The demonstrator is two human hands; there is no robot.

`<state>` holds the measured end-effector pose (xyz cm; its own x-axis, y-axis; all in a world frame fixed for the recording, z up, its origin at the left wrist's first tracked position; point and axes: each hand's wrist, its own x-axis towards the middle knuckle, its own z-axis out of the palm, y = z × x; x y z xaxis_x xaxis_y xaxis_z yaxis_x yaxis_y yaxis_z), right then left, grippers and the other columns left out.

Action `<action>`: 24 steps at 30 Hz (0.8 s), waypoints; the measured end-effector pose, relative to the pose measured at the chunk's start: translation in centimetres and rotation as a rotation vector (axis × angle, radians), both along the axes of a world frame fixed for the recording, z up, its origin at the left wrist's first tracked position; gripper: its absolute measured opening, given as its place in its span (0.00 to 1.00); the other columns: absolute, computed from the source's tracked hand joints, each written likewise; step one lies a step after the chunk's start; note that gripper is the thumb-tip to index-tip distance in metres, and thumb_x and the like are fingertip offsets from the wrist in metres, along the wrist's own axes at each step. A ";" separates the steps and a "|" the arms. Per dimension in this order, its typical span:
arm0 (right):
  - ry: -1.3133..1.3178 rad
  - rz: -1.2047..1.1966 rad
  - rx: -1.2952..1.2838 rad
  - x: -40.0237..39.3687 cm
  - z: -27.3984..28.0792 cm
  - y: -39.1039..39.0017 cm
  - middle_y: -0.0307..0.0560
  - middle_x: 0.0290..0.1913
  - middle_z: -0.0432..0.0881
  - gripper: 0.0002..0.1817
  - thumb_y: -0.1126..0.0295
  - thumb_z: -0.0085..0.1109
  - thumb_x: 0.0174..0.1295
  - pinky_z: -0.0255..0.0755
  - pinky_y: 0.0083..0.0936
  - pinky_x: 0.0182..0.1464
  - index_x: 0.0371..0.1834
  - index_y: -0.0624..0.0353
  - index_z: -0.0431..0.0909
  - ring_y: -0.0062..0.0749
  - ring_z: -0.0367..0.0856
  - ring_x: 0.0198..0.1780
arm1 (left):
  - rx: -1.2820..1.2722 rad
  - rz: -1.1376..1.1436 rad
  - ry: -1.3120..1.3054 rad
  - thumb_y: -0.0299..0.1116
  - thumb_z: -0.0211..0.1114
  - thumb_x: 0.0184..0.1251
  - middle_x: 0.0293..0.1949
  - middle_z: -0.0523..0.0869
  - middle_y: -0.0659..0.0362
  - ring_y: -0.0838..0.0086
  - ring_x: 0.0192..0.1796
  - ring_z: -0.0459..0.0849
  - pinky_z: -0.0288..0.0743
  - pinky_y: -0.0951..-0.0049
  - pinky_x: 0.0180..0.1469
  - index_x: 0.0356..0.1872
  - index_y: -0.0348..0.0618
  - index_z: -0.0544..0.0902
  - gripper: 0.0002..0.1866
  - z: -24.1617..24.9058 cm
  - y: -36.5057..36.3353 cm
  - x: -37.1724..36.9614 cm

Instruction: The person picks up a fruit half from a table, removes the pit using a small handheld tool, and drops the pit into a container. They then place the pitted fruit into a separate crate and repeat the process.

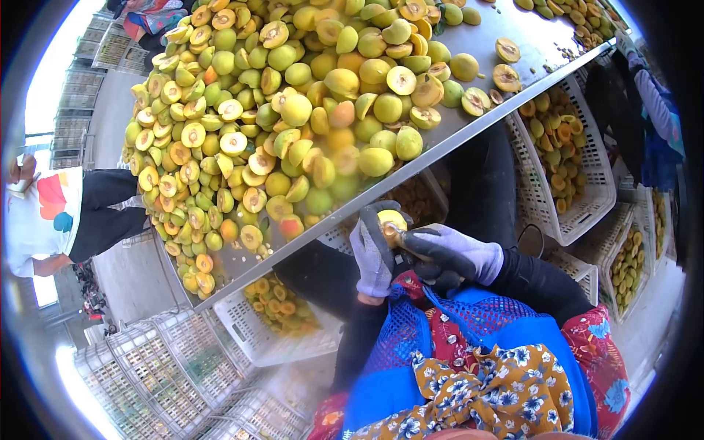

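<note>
My left hand (372,251), in a grey-and-lilac work glove, is closed around a yellow apricot half (392,218) with its cut side showing. My right hand (444,254), gloved the same way, is closed beside it. From its fingers a short, metal-looking tool (397,229) reaches to the fruit; its handle is hidden in the glove. Both hands are close together above my lap, just off the edge of a metal table (440,150). On that table lies a large heap of apricots (293,110), many cut in half, some with the stone showing.
White plastic crates with cut apricots stand below the table, one at the left (238,323) and one at the right (587,213). Stacked crates (165,367) fill the lower left. One person (55,213) stands at the left; another person's sleeve (656,103) shows at the right.
</note>
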<state>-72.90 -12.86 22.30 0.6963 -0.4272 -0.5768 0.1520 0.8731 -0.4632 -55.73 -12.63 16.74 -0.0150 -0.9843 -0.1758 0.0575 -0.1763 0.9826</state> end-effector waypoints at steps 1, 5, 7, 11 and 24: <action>-0.307 -0.029 0.262 -0.1 -1.6 0.5 0.32 0.19 0.69 0.22 0.47 0.48 0.75 0.58 0.13 0.14 0.42 0.57 0.76 0.13 0.64 0.14 | -0.018 -0.007 0.104 0.51 0.43 0.82 0.35 0.86 0.52 0.71 0.38 0.85 0.80 0.72 0.44 0.47 0.33 0.79 0.27 0.0 0.1 -0.2; -0.883 -0.107 0.776 0.0 -3.9 1.2 0.32 0.16 0.66 0.21 0.49 0.47 0.75 0.57 0.12 0.13 0.41 0.58 0.75 0.15 0.64 0.12 | -0.027 -0.078 0.165 0.55 0.40 0.82 0.36 0.86 0.52 0.70 0.38 0.85 0.80 0.72 0.44 0.48 0.32 0.79 0.31 0.2 -0.4 -0.3; -0.722 -0.192 0.663 0.3 -2.9 1.5 0.32 0.16 0.67 0.21 0.50 0.47 0.75 0.57 0.12 0.13 0.41 0.59 0.75 0.15 0.64 0.12 | -0.080 -0.084 0.047 0.50 0.47 0.78 0.36 0.86 0.52 0.69 0.38 0.85 0.80 0.71 0.44 0.49 0.33 0.78 0.26 0.0 -0.6 0.0; -0.539 -0.144 0.206 0.0 0.2 1.4 0.33 0.17 0.69 0.23 0.50 0.49 0.74 0.57 0.11 0.14 0.38 0.63 0.75 0.15 0.67 0.15 | -0.452 0.020 -0.684 0.32 0.67 0.62 0.38 0.85 0.52 0.65 0.40 0.85 0.78 0.67 0.44 0.51 0.37 0.76 0.18 -1.5 0.6 3.3; 0.485 -0.063 -0.821 2.2 -6.3 0.7 0.42 0.32 0.78 0.19 0.59 0.51 0.75 0.71 0.27 0.38 0.61 0.59 0.71 0.26 0.75 0.33 | 0.139 0.211 -1.573 0.50 0.62 0.67 0.49 0.82 0.37 0.47 0.53 0.80 0.72 0.52 0.56 0.57 0.37 0.79 0.27 0.4 -3.1 14.7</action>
<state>-70.68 -12.18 16.01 0.4221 -0.8553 -0.3004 -0.1819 0.2448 -0.9524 -41.06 -15.75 17.09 0.3885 -0.9209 0.0310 -0.9204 -0.3862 0.0616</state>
